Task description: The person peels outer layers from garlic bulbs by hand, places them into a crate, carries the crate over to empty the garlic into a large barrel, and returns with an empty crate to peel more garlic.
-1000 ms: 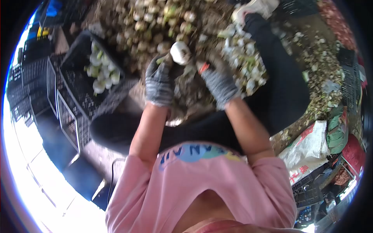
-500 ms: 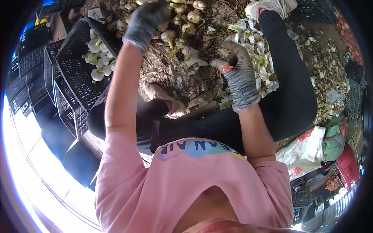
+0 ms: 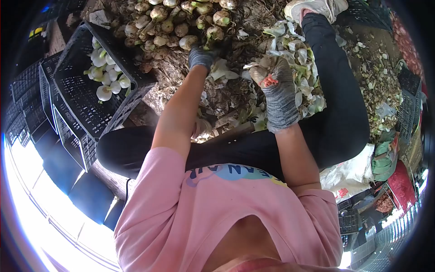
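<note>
My left hand (image 3: pixel 202 58), in a grey glove with dark fingers, reaches low to the ground at the near edge of a pile of onions (image 3: pixel 181 30). Its fingers are in shadow, right beside an unpeeled onion (image 3: pixel 188 42) and the green stem of another onion (image 3: pixel 215 33). My right hand (image 3: pixel 273 81), gloved in grey knit, is closed above the peelings, its thumb side towards the left hand. A small orange-red patch shows at the fingers; what they hold I cannot make out.
A black plastic crate (image 3: pixel 86 106) with peeled white onions (image 3: pixel 106 77) leans on the left, more crates stacked behind it. Onion peelings (image 3: pixel 304 84) litter the soil between my legs. A white sack (image 3: pixel 349 174) lies on the right, near a red net bag (image 3: pixel 402 188).
My left hand has come from the far side of the onion pile towards me and to the right. My right hand has turned slightly and its fingers are now closed tighter.
</note>
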`<control>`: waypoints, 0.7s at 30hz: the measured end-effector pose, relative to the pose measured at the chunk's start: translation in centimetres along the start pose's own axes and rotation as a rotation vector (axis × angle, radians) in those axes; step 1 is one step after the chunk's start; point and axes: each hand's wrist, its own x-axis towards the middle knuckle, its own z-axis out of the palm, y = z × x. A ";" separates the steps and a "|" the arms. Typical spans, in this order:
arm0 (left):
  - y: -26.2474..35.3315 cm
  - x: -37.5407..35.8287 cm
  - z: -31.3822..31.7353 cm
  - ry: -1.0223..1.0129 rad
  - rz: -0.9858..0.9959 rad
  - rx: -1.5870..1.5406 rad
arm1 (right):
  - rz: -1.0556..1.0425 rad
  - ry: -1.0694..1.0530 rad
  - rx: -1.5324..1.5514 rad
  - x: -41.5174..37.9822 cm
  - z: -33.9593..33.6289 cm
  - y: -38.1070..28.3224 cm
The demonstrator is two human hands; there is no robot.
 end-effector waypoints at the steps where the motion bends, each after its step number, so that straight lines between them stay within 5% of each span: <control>1: 0.7 -0.8 -0.6 0.004 0.028 -0.111 | 0.000 0.063 0.062 -0.1 -0.1 -0.6; 5: 3.7 -8.5 -4.3 0.065 0.423 0.768 | -0.023 -0.074 0.030 -1.9 0.4 -2.7; 8: 8.3 -20.8 1.3 -0.101 0.358 0.528 | -0.230 -0.227 0.004 -2.7 0.7 -1.8; 12: 8.6 -27.9 2.9 -0.360 0.545 0.461 | -0.119 -0.310 0.245 -4.3 2.2 -0.8; 15: 7.9 -29.6 3.4 -0.317 0.955 1.029 | -0.233 -0.362 -0.307 -6.3 3.0 -4.0; 16: 7.7 -30.5 4.3 -0.319 1.095 1.055 | -0.330 -0.310 -0.313 -6.7 3.0 -3.1; 19: 7.8 -32.8 6.2 -0.240 1.236 1.240 | -0.047 -0.380 0.328 -7.1 2.5 -3.0; 21: 7.8 -33.1 6.1 -0.233 1.208 1.213 | -0.108 -0.364 0.109 -7.5 2.7 -4.3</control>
